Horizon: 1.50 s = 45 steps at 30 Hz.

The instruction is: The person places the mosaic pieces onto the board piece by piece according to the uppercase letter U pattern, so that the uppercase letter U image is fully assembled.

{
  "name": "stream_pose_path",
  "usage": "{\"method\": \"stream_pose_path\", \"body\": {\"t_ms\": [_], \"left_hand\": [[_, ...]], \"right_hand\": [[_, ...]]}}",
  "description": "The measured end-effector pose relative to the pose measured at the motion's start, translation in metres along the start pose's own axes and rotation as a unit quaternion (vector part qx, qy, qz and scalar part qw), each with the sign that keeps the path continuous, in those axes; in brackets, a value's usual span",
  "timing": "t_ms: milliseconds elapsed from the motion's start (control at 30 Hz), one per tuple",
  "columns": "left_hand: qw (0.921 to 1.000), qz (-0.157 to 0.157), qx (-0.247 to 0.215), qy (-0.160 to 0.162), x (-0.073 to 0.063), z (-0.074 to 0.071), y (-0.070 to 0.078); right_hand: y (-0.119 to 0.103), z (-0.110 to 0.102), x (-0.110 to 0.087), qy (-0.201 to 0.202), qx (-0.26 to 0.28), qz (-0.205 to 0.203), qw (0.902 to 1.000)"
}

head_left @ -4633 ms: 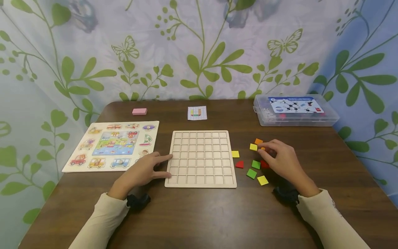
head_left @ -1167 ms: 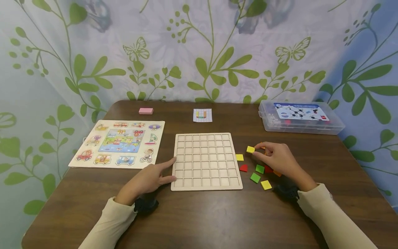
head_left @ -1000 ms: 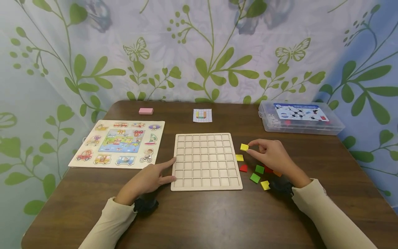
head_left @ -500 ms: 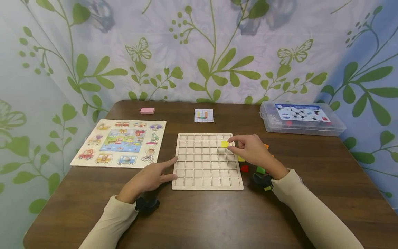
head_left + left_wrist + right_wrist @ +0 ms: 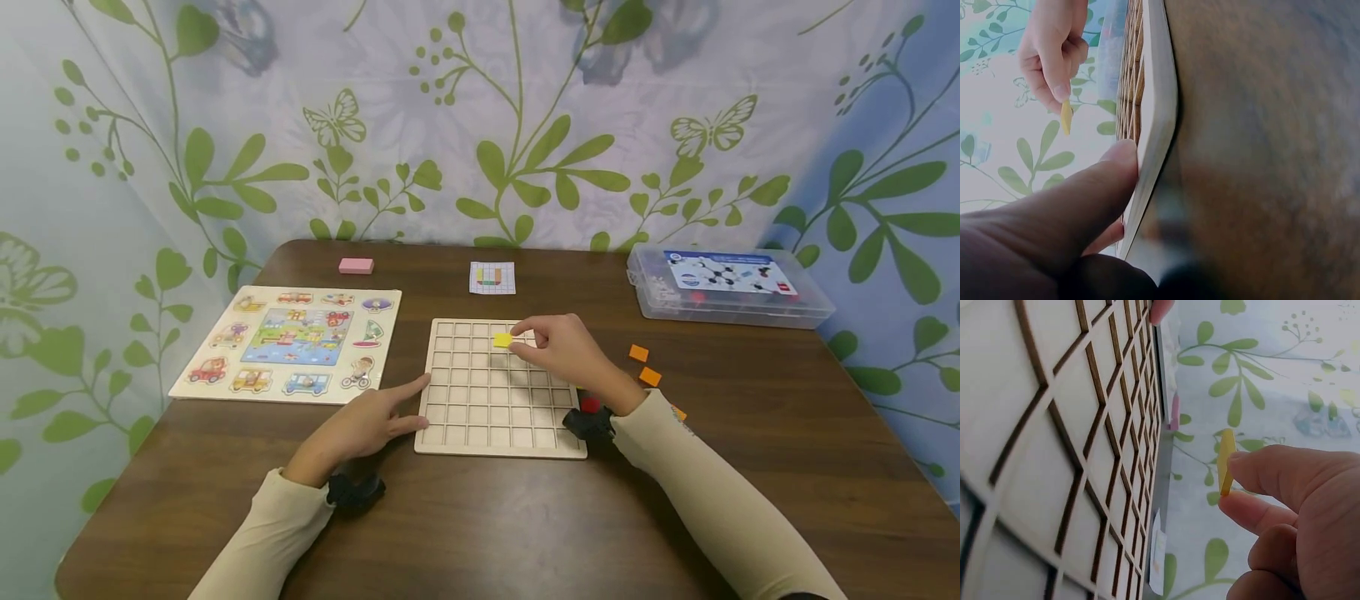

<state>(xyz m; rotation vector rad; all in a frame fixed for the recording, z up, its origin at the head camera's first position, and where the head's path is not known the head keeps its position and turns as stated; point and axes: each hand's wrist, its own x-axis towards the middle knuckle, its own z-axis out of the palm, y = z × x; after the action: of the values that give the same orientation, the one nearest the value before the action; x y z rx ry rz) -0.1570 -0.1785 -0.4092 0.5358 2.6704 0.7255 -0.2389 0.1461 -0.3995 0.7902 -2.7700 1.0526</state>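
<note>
My right hand [image 5: 566, 348] pinches a yellow square tile [image 5: 502, 340] between thumb and fingertips. In the right wrist view the tile [image 5: 1227, 462] is held up off the grid. Below it lies a square wooden board [image 5: 456, 414] with raised grid lines and bare cells. At the board's left edge rests my left hand [image 5: 363, 429], thumb and index finger extended and spread apart. The left wrist view has that thumb [image 5: 1079, 197] touching the board's rim [image 5: 1159, 106]. A red tile [image 5: 590, 404] sits by the board's right edge, partly behind my right wrist.
Orange tiles [image 5: 650, 377] lie right of the board; my right forearm hides other tiles. A picture puzzle board [image 5: 255, 333] lies at left. Toward the back are a pink block [image 5: 356, 266], a pattern card [image 5: 492, 287] and a clear plastic case [image 5: 731, 287].
My right hand has picked up the yellow tile from the group at right and carried it left over the board's upper middle. The left hand stays at the board's edge.
</note>
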Motion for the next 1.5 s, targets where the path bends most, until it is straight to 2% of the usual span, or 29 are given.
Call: {"method": "stream_pose_path", "body": {"t_ms": [300, 433, 667, 1000, 1267, 1500], "left_hand": [[0.9999, 0.011, -0.013, 0.0, 0.0, -0.001, -0.002], [0.9998, 0.006, -0.017, -0.003, 0.001, -0.001, -0.003], [0.9996, 0.006, -0.026, 0.0, 0.003, 0.0, -0.004], [0.9996, 0.009, -0.025, 0.004, 0.0, 0.0, -0.001], [0.9997, 0.005, -0.024, -0.001, 0.001, -0.001, 0.001], [0.9997, -0.004, -0.022, -0.002, 0.001, 0.0, 0.001]], "right_hand": [[-0.009, 0.017, 0.017, -0.012, 0.015, 0.012, 0.9997], [-0.012, 0.023, 0.024, -0.02, 0.018, 0.022, 0.9994], [-0.011, 0.035, 0.033, -0.026, 0.017, 0.033, 0.999], [-0.007, 0.053, 0.04, -0.037, 0.042, 0.056, 0.9968], [-0.005, 0.056, 0.044, -0.035, 0.054, 0.057, 0.9963], [-0.011, 0.059, 0.047, -0.041, 0.039, 0.051, 0.9971]]}}
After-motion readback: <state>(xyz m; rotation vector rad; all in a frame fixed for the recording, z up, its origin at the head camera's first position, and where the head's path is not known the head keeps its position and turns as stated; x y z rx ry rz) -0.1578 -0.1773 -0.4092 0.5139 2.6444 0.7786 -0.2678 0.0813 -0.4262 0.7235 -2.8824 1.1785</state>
